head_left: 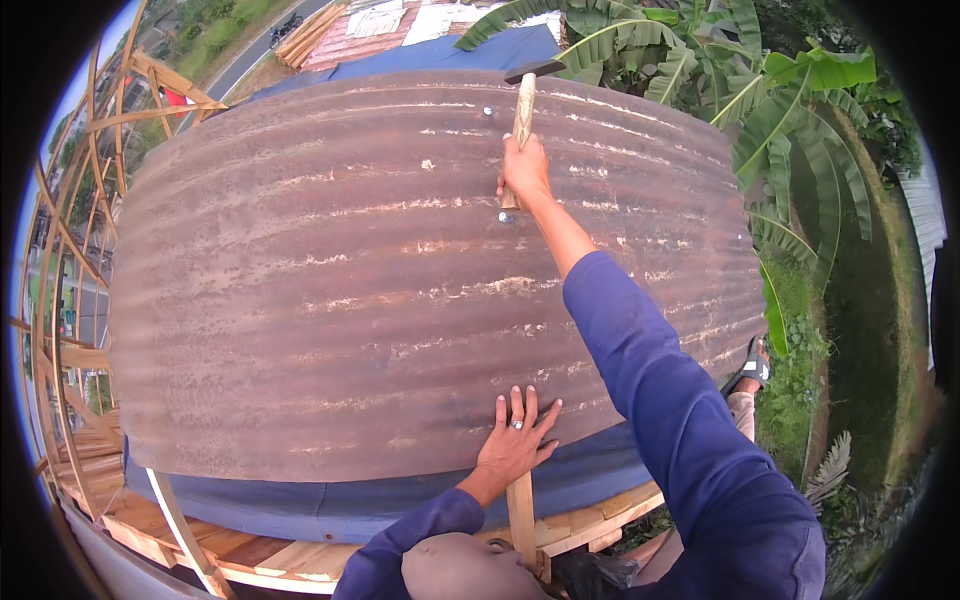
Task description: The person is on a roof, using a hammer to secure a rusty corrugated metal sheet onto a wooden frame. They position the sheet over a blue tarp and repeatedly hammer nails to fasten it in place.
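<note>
My right hand (527,168) is wrapped round the wooden handle of a hammer (525,108), held over the far half of a brown corrugated roofing sheet (300,290). The dark hammer head points away, near the sheet's far edge. Just below the handle's butt, a round metal fastener head (505,217) shows on the sheet. A second fastener head (487,111) sits farther off, left of the hammer. My left hand (512,445) lies flat on the sheet's near edge, fingers spread, with a ring on one finger. Both arms wear dark blue sleeves.
Blue tarpaulin (390,505) shows under the near edge, above wooden planks (245,548). Timber framing (165,75) rises at left. Banana leaves (790,150) crowd the right edge. A sandaled foot (752,368) is at the sheet's right edge.
</note>
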Demonstrator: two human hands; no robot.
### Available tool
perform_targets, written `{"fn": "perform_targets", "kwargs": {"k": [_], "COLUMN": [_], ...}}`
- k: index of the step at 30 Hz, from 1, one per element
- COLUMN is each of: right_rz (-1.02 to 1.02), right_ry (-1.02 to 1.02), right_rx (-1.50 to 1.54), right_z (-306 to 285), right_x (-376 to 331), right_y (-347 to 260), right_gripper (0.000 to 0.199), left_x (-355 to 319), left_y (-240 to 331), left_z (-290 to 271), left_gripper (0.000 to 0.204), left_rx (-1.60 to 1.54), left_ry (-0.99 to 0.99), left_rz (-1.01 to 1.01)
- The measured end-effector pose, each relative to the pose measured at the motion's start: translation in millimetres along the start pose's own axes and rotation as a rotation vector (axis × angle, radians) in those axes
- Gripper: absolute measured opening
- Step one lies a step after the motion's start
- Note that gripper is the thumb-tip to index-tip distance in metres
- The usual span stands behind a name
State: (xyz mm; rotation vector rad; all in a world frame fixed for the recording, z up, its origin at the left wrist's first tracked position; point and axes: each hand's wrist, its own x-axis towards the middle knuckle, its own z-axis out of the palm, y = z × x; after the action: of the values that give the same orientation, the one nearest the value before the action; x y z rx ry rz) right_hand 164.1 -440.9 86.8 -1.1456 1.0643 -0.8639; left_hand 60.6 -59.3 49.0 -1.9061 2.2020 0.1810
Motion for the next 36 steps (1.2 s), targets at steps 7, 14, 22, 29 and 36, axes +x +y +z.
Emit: {"fn": "perform_targets", "kwargs": {"k": [7, 14, 22, 29, 36], "right_rz": [0.149, -0.102, -0.29, -0.083, 0.089], "right_ry": [-0.09, 0.193, 0.308, 0.062, -0.044], "right_rx": [-0.001, 0.072, 0.314, 0.071, -0.084], "right_z": [0.1, 3.5, 12.5, 8.0, 1.7], "right_x": [10.2, -9.9, -11.9, -5.0, 11.0], "right_y": [12.8, 18.2, 0.9, -9.7, 7.8], "right_gripper": [0.025, 0.029, 0.029, 0.027, 0.028], "left_x": [8.1, 8.2, 5.9, 0.2, 0.7], "left_y": [3.1, 6.1, 3.0, -0.6, 0.5], "left_z": [-1.7, -1.7, -2.1, -0.6, -1.6], "left_gripper": [0.071, 0.071, 0.07, 0.07, 0.071], "left_rx": [-0.011, 0.003, 0.028, 0.048, 0.038], "left_ry": [0.03, 0.014, 0.015, 0.001, 0.006], "left_rz": [0.007, 0.016, 0.011, -0.009, 0.006]}}
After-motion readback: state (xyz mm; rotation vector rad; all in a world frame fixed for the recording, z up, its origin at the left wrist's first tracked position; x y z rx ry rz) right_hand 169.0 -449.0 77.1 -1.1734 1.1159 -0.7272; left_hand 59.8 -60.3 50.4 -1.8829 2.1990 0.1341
